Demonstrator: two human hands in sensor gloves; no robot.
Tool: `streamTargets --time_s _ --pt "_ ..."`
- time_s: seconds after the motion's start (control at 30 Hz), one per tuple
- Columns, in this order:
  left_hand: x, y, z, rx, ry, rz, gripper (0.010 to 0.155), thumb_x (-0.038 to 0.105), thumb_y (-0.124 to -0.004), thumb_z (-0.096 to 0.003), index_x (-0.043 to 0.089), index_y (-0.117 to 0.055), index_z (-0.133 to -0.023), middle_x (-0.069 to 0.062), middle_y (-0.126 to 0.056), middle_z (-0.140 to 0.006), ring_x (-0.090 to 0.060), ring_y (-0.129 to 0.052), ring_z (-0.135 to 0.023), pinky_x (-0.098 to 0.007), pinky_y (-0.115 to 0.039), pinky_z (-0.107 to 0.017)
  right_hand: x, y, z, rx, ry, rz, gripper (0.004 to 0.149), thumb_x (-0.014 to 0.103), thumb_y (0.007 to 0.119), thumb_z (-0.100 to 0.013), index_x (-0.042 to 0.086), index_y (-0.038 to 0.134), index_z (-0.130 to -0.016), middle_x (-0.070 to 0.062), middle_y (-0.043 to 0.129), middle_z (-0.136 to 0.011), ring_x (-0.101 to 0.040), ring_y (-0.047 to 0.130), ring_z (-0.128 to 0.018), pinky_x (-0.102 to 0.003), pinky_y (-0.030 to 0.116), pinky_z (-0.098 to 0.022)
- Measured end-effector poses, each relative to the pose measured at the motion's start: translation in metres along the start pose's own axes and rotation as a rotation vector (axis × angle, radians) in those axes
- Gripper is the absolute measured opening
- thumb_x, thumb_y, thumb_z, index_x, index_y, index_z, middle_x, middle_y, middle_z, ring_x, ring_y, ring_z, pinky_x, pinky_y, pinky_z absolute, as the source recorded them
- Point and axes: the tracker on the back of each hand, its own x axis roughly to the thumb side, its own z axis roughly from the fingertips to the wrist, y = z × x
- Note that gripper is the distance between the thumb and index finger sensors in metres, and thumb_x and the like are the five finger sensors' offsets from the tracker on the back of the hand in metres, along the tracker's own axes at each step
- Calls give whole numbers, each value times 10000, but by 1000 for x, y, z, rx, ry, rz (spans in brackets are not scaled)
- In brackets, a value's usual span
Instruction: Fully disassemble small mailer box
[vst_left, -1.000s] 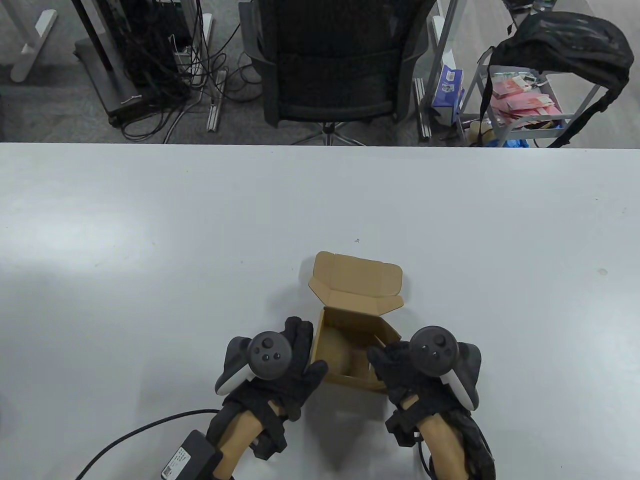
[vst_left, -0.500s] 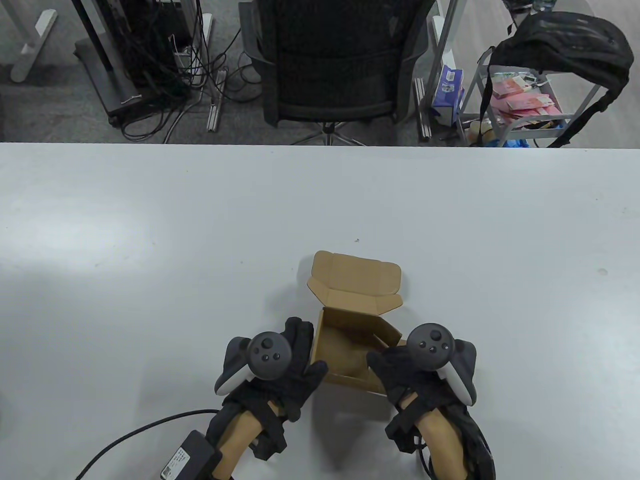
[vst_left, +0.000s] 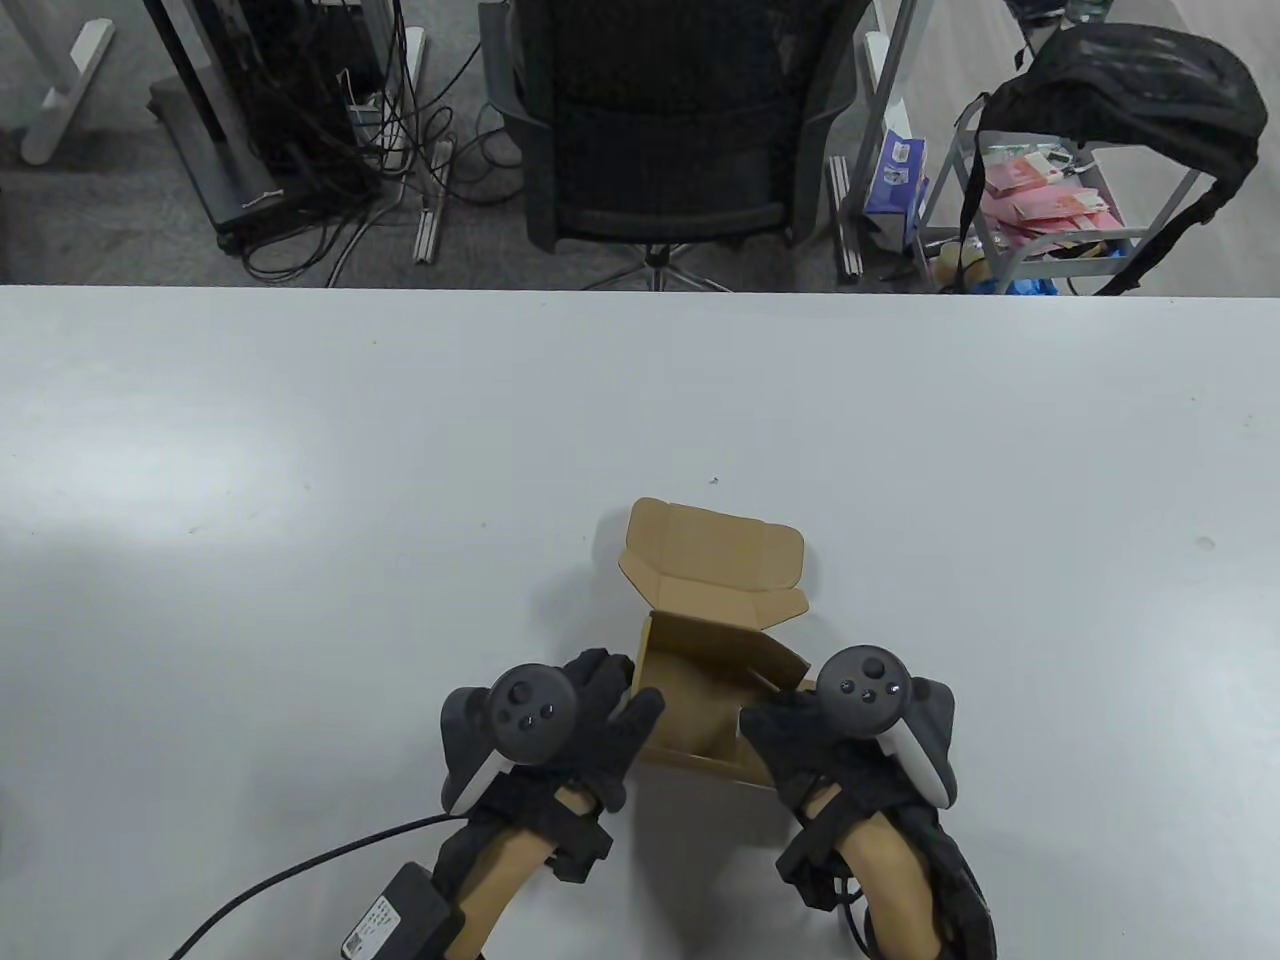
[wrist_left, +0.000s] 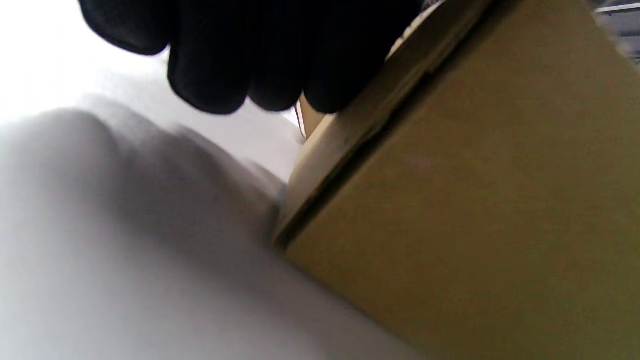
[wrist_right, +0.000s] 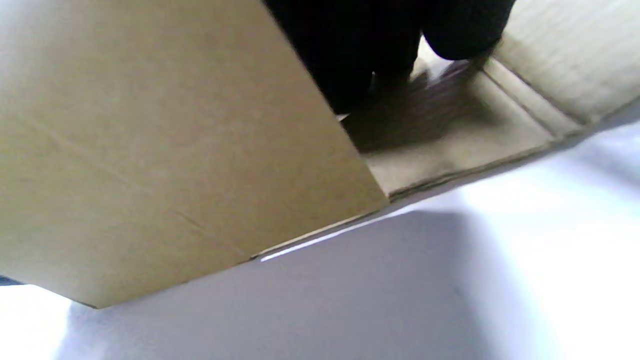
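I see the bench (vst_left: 300, 450) stretching pale and wide ahead of my hands, with the box (vst_left: 700, 690) sitting on it directly between them, near my edge. The box is open at the top, its lid (vst_left: 715, 560) folded back and standing up on the side far from my hands, small side tabs splayed at its ends. My left hand (vst_left: 590, 735) is against the box's left wall, thumb hooked over the rim at the near corner and fingers (wrist_left: 220, 65) lying along the outside; in the left wrist view those fingers curl together over the top edge of the cardboard. My right hand (vst_left: 810, 745) is at the right wall, fingers (wrist_right: 360, 55) reaching inside the opening; the right wrist view shows them pressed to the inner face of a wall panel that has swung outward, so the hand is pinching that panel. A cable (vst_left: 290, 870) trails off behind my left wrist.
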Motion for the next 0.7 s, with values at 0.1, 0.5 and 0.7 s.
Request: streamTargets --time_s 0.1,0.5,0.7 --pt "1 3 0 29 -4 -47 628 606 -735 -440 97 -940 -745 -185 -962 -773 -404 -985 -649 -628 -735 -544 0 0 -1 4 3 -10 648 544 661 -374 73 861 -772 -117 730 -934 -369 562 -922 -550 551 -636" --pt "3 3 -4 12 -32 -37 572 533 -707 -458 79 -944 -712 -190 -961 -720 -380 -987 -608 -602 -744 -546 0 0 -1 24 0 -13 655 539 660 -376 56 862 -769 -123 720 -929 -376 538 -919 -556 535 -633" --pt "2 4 -4 5 -46 -37 571 518 -687 -463 77 -947 -718 -187 -964 -722 -375 -989 -614 -595 -746 -552 0 0 -1 30 1 -15 654 537 660 -376 55 861 -770 -121 716 -928 -371 531 -920 -554 528 -634"
